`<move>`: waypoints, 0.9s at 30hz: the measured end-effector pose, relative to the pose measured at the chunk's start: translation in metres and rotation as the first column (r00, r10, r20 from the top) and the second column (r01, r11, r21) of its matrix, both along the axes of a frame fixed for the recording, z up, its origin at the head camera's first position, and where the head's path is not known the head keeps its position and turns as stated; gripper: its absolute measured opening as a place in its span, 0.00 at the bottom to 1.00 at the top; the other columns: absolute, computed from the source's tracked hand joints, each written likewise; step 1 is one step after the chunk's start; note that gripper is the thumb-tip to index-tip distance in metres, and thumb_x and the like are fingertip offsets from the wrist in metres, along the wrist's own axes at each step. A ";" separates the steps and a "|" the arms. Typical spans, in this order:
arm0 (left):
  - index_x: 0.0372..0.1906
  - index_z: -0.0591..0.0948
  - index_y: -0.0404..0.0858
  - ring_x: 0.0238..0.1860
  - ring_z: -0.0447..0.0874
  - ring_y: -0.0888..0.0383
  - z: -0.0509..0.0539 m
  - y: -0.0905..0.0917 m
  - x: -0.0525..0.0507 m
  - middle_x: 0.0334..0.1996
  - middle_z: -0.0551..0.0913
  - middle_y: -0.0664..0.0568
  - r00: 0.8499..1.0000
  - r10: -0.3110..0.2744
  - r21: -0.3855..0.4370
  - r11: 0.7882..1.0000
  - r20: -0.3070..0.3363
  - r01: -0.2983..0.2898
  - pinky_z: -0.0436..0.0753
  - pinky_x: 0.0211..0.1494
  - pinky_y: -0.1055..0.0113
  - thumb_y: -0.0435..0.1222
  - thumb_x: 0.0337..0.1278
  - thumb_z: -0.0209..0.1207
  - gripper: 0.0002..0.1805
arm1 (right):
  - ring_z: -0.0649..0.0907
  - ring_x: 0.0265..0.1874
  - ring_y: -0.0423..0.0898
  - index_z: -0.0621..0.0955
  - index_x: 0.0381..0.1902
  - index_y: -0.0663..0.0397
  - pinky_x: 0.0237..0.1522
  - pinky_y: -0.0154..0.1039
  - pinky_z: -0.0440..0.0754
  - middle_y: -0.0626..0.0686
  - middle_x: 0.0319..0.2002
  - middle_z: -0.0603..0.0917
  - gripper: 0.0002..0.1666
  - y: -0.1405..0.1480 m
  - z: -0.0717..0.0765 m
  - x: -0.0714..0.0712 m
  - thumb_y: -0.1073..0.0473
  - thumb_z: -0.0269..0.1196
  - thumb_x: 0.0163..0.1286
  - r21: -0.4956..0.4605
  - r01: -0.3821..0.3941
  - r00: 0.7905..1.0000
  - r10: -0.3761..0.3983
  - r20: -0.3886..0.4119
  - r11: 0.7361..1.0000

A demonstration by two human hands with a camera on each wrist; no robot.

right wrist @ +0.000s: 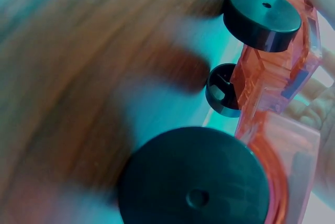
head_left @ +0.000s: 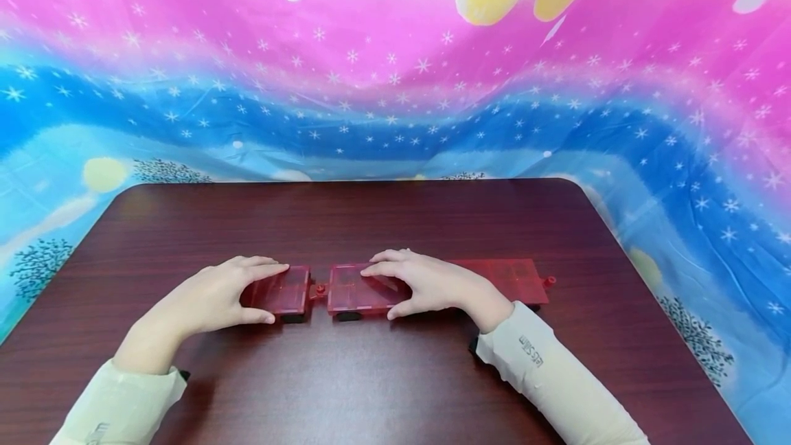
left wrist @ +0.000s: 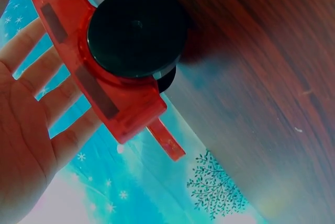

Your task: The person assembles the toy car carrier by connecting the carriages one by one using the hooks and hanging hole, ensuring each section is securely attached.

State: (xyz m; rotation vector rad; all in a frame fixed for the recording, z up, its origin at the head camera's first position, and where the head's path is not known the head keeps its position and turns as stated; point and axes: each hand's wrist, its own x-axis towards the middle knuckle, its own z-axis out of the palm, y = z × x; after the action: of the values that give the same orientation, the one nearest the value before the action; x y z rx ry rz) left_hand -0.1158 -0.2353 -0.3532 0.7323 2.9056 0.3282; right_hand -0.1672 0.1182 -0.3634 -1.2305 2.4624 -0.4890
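Note:
A row of see-through red toy train cars with black wheels lies across the middle of the table. My left hand holds the left car across its width, thumb on the near side and fingers on the far side. My right hand grips the middle car the same way. Between these two cars is a red coupling peg; whether it is hooked, I cannot tell. A further red car extends right from behind my right hand. The left wrist view shows a black wheel and a flat red coupling tab.
The dark wood table has rounded far corners. A pink and blue snowflake-patterned cloth hangs behind it and along both sides. Another red peg sticks out at the row's right end.

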 end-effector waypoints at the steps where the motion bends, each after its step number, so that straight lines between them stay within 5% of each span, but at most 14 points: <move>1: 0.67 0.77 0.44 0.62 0.76 0.40 0.000 0.000 0.000 0.63 0.78 0.42 1.000 0.005 0.000 1.000 0.001 -0.005 0.80 0.59 0.41 0.55 0.43 0.74 0.42 | 0.68 0.70 0.47 0.69 0.73 0.38 0.74 0.51 0.65 0.47 0.72 0.67 0.43 0.001 0.000 0.000 0.45 0.72 0.61 -0.002 0.001 1.000 -0.001 0.002 1.000; 4: 0.67 0.77 0.44 0.62 0.76 0.40 0.000 -0.002 0.001 0.63 0.78 0.42 1.000 0.012 0.002 1.000 0.003 -0.012 0.80 0.58 0.41 0.55 0.43 0.74 0.43 | 0.67 0.71 0.47 0.69 0.73 0.40 0.76 0.53 0.60 0.47 0.72 0.67 0.44 0.004 0.001 0.001 0.45 0.72 0.61 -0.004 0.004 1.000 -0.004 0.000 1.000; 20: 0.68 0.76 0.45 0.66 0.71 0.40 0.006 -0.025 0.016 0.66 0.75 0.42 0.996 0.083 0.032 0.996 -0.041 -0.081 0.79 0.58 0.38 0.63 0.49 0.67 0.43 | 0.67 0.72 0.47 0.67 0.74 0.36 0.68 0.52 0.74 0.46 0.73 0.67 0.44 0.042 0.011 0.005 0.41 0.70 0.61 -0.092 0.115 0.991 -0.121 -0.058 0.989; 27: 0.71 0.71 0.43 0.70 0.63 0.37 0.011 -0.037 0.017 0.70 0.69 0.41 0.981 0.083 0.043 0.996 -0.174 -0.077 0.77 0.57 0.34 0.62 0.49 0.68 0.46 | 0.66 0.73 0.47 0.66 0.74 0.37 0.70 0.53 0.71 0.46 0.74 0.67 0.42 0.079 0.020 0.006 0.37 0.65 0.66 -0.126 0.202 0.961 -0.221 -0.167 0.971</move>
State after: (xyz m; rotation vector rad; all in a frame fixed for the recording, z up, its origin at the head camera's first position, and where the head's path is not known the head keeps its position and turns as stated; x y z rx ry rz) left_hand -0.0986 -0.2728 -0.3426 0.6831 3.1102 0.3415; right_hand -0.1607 0.1972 -0.3434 -1.0990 2.7729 -0.5982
